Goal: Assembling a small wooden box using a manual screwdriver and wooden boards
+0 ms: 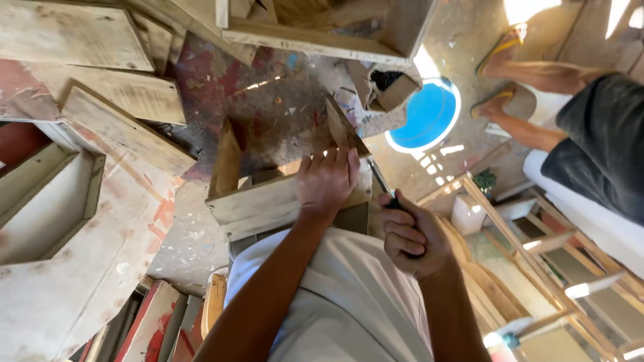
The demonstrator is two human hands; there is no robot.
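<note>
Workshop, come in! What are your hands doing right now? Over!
Left hand pressing down on wooden box frame. Right hand gripping dark-handled tool at frame's corner. Another person's legs nearby, apart.

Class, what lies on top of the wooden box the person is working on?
The left hand presses flat on the wooden box. The right hand grips a dark-handled tool beside it; wood beneath the palm is hidden.

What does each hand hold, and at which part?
The left hand presses on the top edge of the wooden box. The right hand grips a thin dark tool by its handle.
</note>
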